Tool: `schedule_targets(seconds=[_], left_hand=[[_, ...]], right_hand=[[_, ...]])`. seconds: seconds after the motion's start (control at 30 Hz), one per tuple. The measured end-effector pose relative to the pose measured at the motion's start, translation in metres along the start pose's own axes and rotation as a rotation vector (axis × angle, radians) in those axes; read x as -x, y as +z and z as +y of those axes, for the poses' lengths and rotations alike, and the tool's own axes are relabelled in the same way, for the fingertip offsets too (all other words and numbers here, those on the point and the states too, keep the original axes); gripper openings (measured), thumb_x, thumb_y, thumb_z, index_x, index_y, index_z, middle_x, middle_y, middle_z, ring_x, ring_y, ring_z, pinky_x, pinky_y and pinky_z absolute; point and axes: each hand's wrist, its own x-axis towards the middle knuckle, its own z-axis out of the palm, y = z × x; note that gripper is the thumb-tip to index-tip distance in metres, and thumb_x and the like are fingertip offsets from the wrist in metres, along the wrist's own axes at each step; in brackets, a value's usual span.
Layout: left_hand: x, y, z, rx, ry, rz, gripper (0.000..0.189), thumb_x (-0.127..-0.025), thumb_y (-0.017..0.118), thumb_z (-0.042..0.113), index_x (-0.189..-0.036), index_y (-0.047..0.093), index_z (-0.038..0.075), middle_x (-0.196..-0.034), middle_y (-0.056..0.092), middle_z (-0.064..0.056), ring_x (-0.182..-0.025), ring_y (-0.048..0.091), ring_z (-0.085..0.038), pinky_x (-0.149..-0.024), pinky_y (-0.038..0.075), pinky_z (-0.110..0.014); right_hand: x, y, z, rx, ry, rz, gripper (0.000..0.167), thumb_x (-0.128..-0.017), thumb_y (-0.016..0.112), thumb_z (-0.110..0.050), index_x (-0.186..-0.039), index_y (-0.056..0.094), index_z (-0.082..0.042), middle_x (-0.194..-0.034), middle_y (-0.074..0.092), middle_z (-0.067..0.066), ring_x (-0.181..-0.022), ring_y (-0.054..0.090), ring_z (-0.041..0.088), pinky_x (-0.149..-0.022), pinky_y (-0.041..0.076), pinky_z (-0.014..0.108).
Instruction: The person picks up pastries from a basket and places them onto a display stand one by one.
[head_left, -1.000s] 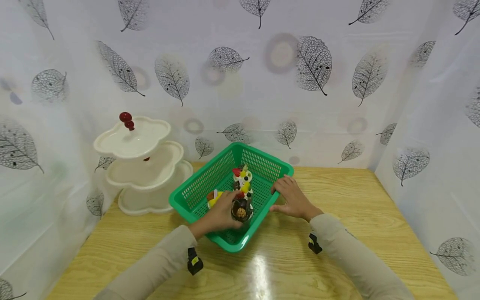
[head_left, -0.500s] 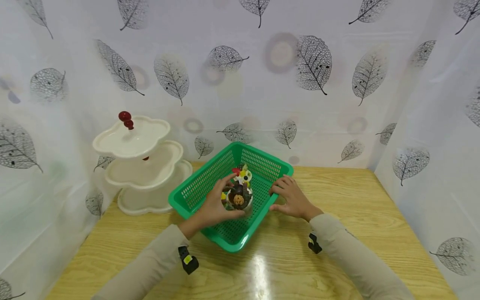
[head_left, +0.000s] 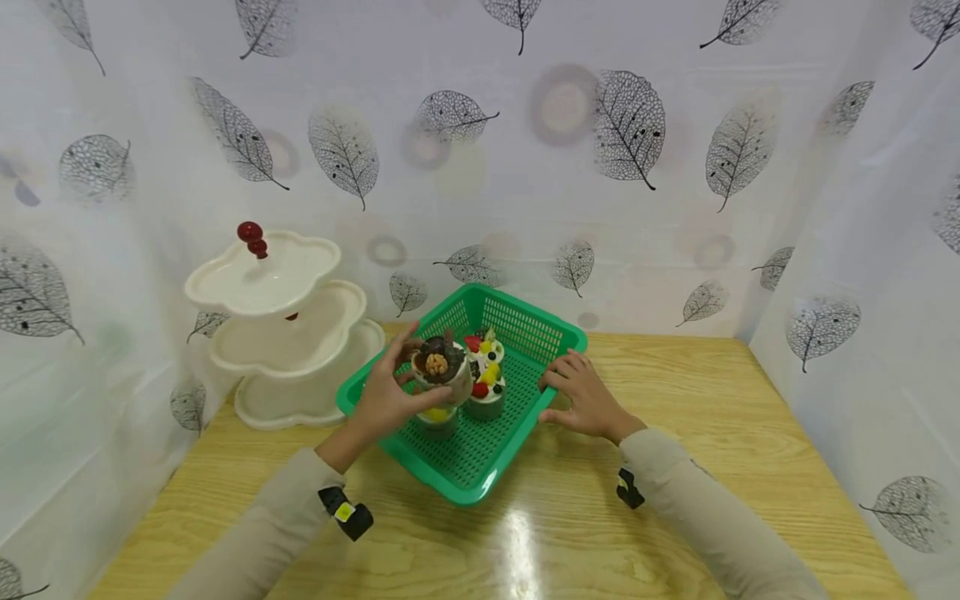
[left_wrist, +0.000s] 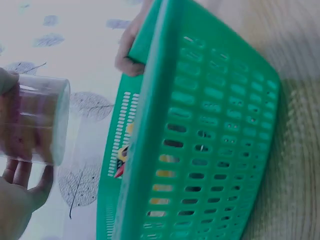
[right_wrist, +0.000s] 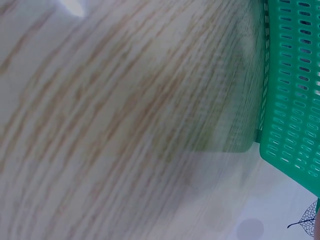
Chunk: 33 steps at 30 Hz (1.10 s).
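My left hand (head_left: 382,400) grips a clear dessert cup (left_wrist: 40,120) with a chocolate and walnut top, held above the left part of a green basket (head_left: 517,454). In the left wrist view, its fingers and thumb wrap the cup's wall, well clear of the basket rim. My right hand (head_left: 585,396) holds the basket's right rim, fingers over the edge and thumb outside. Inside the basket stand fruit-topped dessert cups (head_left: 486,387), one of them partly hidden under the held cup.
To the left stands a cream three-tier stand (head_left: 281,333) with scalloped trays and a red knob (head_left: 251,233). A wooden table (head_left: 675,417) lies beneath, with a leaf-print curtain (head_left: 525,192) behind and at both sides.
The left hand has lifted the walnut-topped dessert cup from the basket's near part and carried it up and left. The right hand has stayed on the rim.
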Motion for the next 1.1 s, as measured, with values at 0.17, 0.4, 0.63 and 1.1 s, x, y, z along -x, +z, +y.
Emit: schedule_targets(seconds=[0.17, 0.4, 0.63, 1.1], left_hand=[[-0.004, -0.012, 0.003, 0.069, -0.001, 0.082, 0.087, -0.075, 0.077, -0.005, -0.148, 0.031, 0.001, -0.137, 0.044, -0.02, -0.124, 0.045, -0.03, -0.094, 0.044, -0.015], [-0.006, -0.038, 0.014, 0.107, -0.076, 0.203, 0.073, -0.081, 0.074, 0.0, -0.144, 0.039, 0.002, -0.144, 0.042, -0.014, -0.132, 0.042, -0.022, -0.099, 0.042, -0.016], [-0.01, -0.062, 0.023, 0.119, -0.084, 0.363, 0.071, -0.081, 0.072, -0.003, -0.144, 0.038, 0.0, -0.139, 0.046, -0.014, -0.123, 0.049, -0.016, -0.099, 0.042, -0.018], [-0.032, -0.126, 0.035, 0.211, 0.042, 0.789, 0.081, -0.069, 0.081, -0.005, -0.141, 0.044, 0.0, -0.147, 0.04, -0.017, -0.135, 0.041, -0.021, -0.106, 0.036, -0.021]], right_hand=[[0.0, 0.0, 0.0, 0.001, -0.007, 0.013, 0.069, -0.084, 0.029, -0.079, -0.095, 0.06, -0.018, -0.099, 0.055, 0.0, -0.1, 0.05, 0.023, -0.11, 0.02, 0.061], [-0.001, 0.0, -0.001, 0.002, -0.016, 0.02, 0.069, -0.085, 0.029, -0.078, -0.095, 0.06, -0.018, -0.098, 0.055, 0.0, -0.1, 0.05, 0.024, -0.109, 0.021, 0.062], [0.0, 0.0, -0.001, -0.016, -0.011, 0.014, 0.075, -0.085, 0.03, -0.078, -0.095, 0.063, -0.01, -0.098, 0.055, 0.001, -0.099, 0.05, 0.024, -0.109, 0.02, 0.062], [0.001, 0.001, -0.001, 0.013, -0.038, 0.036, 0.066, -0.087, 0.03, -0.075, -0.095, 0.059, -0.016, -0.096, 0.055, 0.001, -0.098, 0.05, 0.023, -0.106, 0.023, 0.065]])
